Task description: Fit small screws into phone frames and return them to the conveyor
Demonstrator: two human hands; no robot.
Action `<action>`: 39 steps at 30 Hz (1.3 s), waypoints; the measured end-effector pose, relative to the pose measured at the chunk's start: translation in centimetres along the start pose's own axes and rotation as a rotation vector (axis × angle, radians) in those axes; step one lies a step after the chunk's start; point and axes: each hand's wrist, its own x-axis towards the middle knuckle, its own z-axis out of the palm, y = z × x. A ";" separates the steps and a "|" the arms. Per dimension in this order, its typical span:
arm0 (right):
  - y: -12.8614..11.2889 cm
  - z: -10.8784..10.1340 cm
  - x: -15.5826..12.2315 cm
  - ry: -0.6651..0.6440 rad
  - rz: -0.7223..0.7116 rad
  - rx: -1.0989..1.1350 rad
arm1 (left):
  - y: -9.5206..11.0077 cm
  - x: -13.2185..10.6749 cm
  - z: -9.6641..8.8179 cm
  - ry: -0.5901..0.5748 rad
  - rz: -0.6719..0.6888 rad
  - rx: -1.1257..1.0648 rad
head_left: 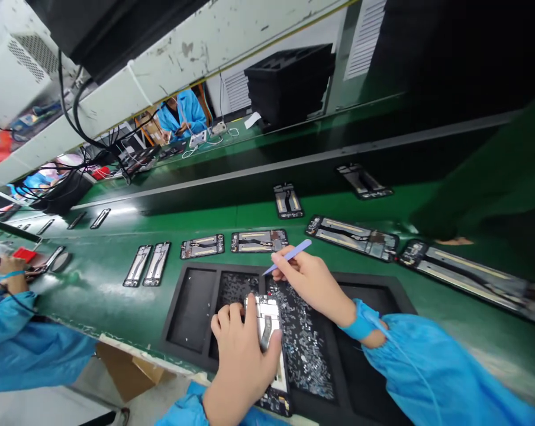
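My left hand (243, 349) is closed around an opened phone body (267, 313), thumb on one long edge and fingers on the other. The phone lies over a black foam tray (179, 349), its inner side facing up. Between the thumb and fingers of my right hand (312, 281) is a pair of purple tweezers (294, 251). Their tips point left and down, above the tray just beyond the phone's top end. Many tiny parts (307, 337) fill the tray's middle compartments; their kind is too small to make out. A blue wrist strap (360, 319) circles my right wrist.
Several opened phone bodies (356, 236) lie beyond the tray on the green bench (90, 302). A co-worker's hand (12, 272) is at the left. Stacked black trays (289, 86) stand at the back. An overhead shelf beam (170, 65) crosses above, with hanging cables (79, 118).
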 end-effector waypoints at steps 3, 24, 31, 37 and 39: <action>0.1 -0.1 0.1 0.008 0.023 0.020 | 0.5 0.3 -0.3 -0.033 -0.003 0.000; 1.1 -0.4 0.1 0.085 0.132 0.150 | 1.7 -1.3 0.7 0.031 -0.061 0.052; 1.4 -0.9 1.2 0.303 0.080 0.272 | -1.3 0.8 0.8 0.110 -0.066 -0.157; 1.6 -1.2 1.7 0.364 0.112 0.357 | -3.0 16.9 -7.4 -0.083 -0.119 -0.124; 1.7 -1.1 1.8 0.350 0.124 0.364 | -3.0 24.0 -7.6 -0.083 -0.134 -0.129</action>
